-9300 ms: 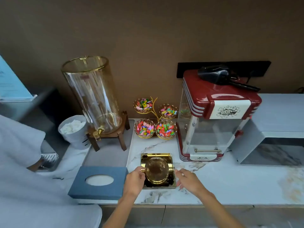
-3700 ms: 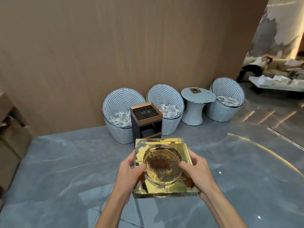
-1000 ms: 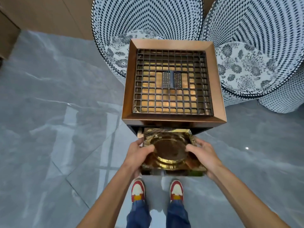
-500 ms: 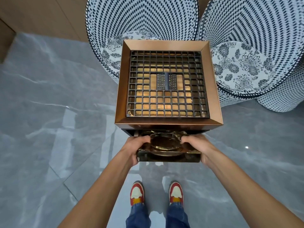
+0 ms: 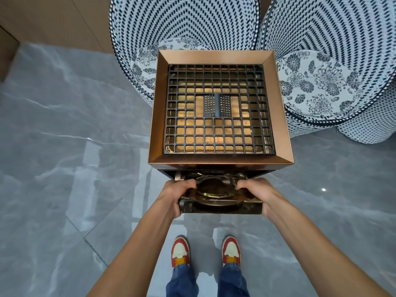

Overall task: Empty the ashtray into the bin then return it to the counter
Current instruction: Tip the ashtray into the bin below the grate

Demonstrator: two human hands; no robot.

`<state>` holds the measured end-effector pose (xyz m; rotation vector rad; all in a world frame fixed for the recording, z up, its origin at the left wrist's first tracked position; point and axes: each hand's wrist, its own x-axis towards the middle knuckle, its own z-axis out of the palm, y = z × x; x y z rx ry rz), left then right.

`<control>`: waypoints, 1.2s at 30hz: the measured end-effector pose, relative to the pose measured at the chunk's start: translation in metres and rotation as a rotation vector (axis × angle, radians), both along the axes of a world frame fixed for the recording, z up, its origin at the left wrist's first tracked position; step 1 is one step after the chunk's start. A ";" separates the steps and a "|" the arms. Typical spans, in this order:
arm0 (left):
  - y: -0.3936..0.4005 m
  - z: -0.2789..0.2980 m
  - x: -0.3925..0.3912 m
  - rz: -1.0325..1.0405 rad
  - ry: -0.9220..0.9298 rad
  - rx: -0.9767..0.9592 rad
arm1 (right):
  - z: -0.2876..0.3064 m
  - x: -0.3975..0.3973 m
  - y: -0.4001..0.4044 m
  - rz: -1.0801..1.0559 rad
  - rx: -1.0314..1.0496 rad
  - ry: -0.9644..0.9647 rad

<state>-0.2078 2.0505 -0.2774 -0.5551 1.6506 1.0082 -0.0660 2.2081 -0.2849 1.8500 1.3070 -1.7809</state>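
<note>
1. Fingers [image 5: 188,186] of our left hand [image 5: 174,196] curl over the left rim of the ashtray [image 5: 218,198], clamped on that side; those of our right hand [image 5: 258,192] wrap the right rim in the same manner, so both hands hold it between them.
2. We see the ashtray, a square piece of gold-tinted glass with a round bowl, tipped so that its far edge points into the dark slot under the top of the bin [image 5: 220,161]. Its near edge faces us, outside the slot.
3. We cannot tell whether the ashtray touches the slot's edge.
4. On top of the bin a copper-coloured frame surrounds a black grille [image 5: 218,110], with a small perforated plate at its middle.
5. We stand on the grey marbled floor [image 5: 64,168], close in front of the bin; our red and white shoes [image 5: 181,251] and blue jeans show below the ashtray.
6. Behind the bin stand two woven blue-and-white chairs [image 5: 184,24] with flower-patterned cushions, the bin between them.
</note>
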 end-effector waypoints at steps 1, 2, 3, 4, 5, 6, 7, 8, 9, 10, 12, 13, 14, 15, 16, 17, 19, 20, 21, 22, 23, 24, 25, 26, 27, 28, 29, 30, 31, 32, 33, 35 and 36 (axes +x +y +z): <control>0.000 0.001 -0.001 0.009 0.000 0.005 | 0.001 -0.001 -0.001 -0.008 -0.006 0.003; 0.000 0.001 -0.002 0.033 0.011 0.022 | 0.002 -0.002 -0.002 -0.017 -0.002 0.014; -0.001 -0.001 -0.002 0.067 0.032 0.052 | 0.000 -0.002 -0.002 -0.029 0.019 0.032; -0.001 -0.004 -0.001 0.093 0.059 0.080 | -0.001 -0.003 -0.001 -0.042 0.041 0.056; -0.001 -0.007 0.000 0.108 0.080 0.095 | -0.001 -0.004 0.000 -0.060 0.055 0.075; -0.002 -0.008 0.001 0.104 0.086 0.085 | 0.001 -0.005 0.001 -0.073 0.056 0.082; -0.001 -0.008 0.000 0.092 0.074 0.058 | 0.001 -0.006 0.002 -0.064 0.048 0.077; -0.001 -0.006 0.000 0.078 0.052 0.030 | 0.002 -0.006 0.003 -0.042 0.038 0.057; -0.001 -0.006 0.000 0.062 0.029 0.011 | 0.002 -0.004 0.002 -0.020 0.025 0.033; -0.001 -0.006 0.001 0.047 0.017 0.004 | 0.002 -0.002 0.002 -0.005 0.021 0.012; 0.000 -0.004 0.002 0.029 0.020 -0.005 | 0.001 0.001 0.001 0.007 0.020 -0.002; 0.001 -0.003 0.002 0.028 0.024 -0.006 | 0.001 0.001 0.001 -0.001 0.013 0.000; 0.001 -0.003 0.001 0.035 0.022 -0.003 | 0.001 0.001 0.001 -0.008 -0.002 0.003; 0.001 -0.003 0.000 0.044 0.015 0.008 | 0.001 0.001 0.001 -0.017 -0.014 0.005; 0.001 -0.002 -0.001 0.057 0.012 0.024 | 0.001 0.001 0.002 -0.033 -0.012 0.009; 0.001 -0.002 -0.001 0.078 0.018 0.045 | 0.000 0.002 0.002 -0.050 0.006 0.020; 0.000 -0.005 -0.002 0.106 0.067 0.096 | 0.000 0.000 0.002 -0.073 0.055 0.071; 0.000 -0.006 -0.004 0.102 0.081 0.109 | 0.000 -0.002 0.003 -0.072 0.067 0.086; 0.000 -0.006 -0.007 0.095 0.075 0.100 | 0.001 -0.004 0.004 -0.075 0.056 0.080; 0.001 -0.006 -0.009 0.088 0.042 0.073 | 0.002 -0.007 0.006 -0.076 0.021 0.056; 0.001 -0.005 -0.010 0.080 -0.002 0.042 | 0.003 -0.007 0.007 -0.067 -0.021 0.025; 0.000 -0.004 -0.009 0.066 -0.038 0.018 | 0.004 -0.006 0.006 -0.048 -0.053 -0.005; -0.002 -0.005 -0.007 0.043 -0.056 0.004 | 0.002 -0.005 0.005 -0.023 -0.064 -0.019; -0.003 -0.006 -0.004 0.026 -0.054 -0.009 | 0.002 -0.004 0.004 -0.005 -0.055 -0.025; -0.004 -0.007 -0.002 0.022 -0.043 -0.019 | 0.001 -0.003 0.001 0.003 -0.041 -0.034; -0.005 -0.007 -0.001 0.027 -0.037 -0.024 | -0.001 -0.003 0.000 0.003 -0.037 -0.044; -0.005 -0.008 0.000 0.035 -0.035 -0.021 | -0.002 -0.002 -0.001 0.000 -0.046 -0.048; -0.005 -0.009 -0.001 0.041 -0.041 -0.008 | -0.002 -0.002 -0.001 -0.003 -0.067 -0.051; -0.004 -0.008 -0.002 0.040 -0.048 0.012 | -0.002 -0.003 0.000 -0.006 -0.086 -0.052; -0.004 -0.007 -0.004 0.038 -0.049 0.030 | -0.001 -0.003 0.001 -0.012 -0.098 -0.050; -0.004 -0.007 -0.004 0.041 -0.035 0.049 | 0.000 -0.003 0.001 -0.029 -0.103 -0.034; -0.003 -0.006 -0.006 0.075 0.023 0.100 | 0.002 -0.003 0.001 -0.092 -0.083 0.032; -0.003 -0.006 -0.008 0.081 0.058 0.120 | 0.003 -0.003 0.001 -0.112 -0.062 0.063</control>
